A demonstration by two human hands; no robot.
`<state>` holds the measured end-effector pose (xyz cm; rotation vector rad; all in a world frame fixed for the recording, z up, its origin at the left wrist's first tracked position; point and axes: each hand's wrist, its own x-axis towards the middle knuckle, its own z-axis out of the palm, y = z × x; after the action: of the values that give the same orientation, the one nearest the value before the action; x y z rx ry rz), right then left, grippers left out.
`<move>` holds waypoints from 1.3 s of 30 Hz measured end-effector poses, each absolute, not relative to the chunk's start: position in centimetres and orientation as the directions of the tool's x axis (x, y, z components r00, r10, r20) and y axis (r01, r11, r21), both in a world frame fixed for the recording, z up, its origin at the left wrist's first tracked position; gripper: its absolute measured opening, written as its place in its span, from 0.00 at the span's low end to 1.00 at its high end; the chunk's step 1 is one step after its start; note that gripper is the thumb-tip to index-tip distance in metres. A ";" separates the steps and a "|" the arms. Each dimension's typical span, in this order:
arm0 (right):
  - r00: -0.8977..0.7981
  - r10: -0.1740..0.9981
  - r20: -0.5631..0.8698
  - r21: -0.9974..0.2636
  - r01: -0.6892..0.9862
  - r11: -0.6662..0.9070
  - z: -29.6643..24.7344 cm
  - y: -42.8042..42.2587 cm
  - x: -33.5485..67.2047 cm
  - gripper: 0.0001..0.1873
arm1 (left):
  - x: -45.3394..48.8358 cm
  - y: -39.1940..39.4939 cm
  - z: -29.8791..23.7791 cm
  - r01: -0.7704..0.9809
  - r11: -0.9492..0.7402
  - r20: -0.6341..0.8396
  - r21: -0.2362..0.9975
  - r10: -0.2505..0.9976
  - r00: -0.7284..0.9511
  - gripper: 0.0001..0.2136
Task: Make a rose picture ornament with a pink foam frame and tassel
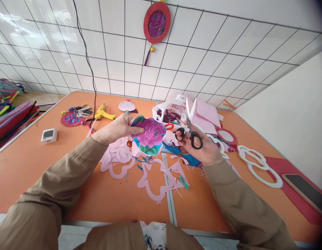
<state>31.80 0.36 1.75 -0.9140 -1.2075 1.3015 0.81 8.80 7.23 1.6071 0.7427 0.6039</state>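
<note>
My left hand (118, 129) is closed on the left edge of a round paper cutout (150, 134) printed with a purple rose and green leaves, held above the orange table (33, 163). My right hand (202, 149) grips black-handled scissors (191, 125), fingers through the loops. The blades are open and point up, away from me, just right of the cutout. Pink paper offcuts (153, 180) with cut-out shapes lie on the table below both hands.
A yellow glue gun (103, 113), keys and a red round piece (71, 119) lie at back left, with a small white device (49, 135) nearer. White foam rings (257, 165), red foam and a dark phone (305, 192) lie right. Pipe cleaners (9, 114) are piled far left. A red ornament (156, 22) hangs on the tiled wall.
</note>
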 end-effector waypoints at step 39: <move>-0.536 0.580 0.614 0.058 0.763 0.644 6.6 0.3 30.3 0.15 | 0.4 8.3 9.0 0.394 -0.091 -0.193 0.915 0.758 0.623 0.17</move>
<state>30.25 0.30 6.65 -1.0434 -2.3051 -0.4330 0.40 8.30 9.04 1.7080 0.9502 0.3985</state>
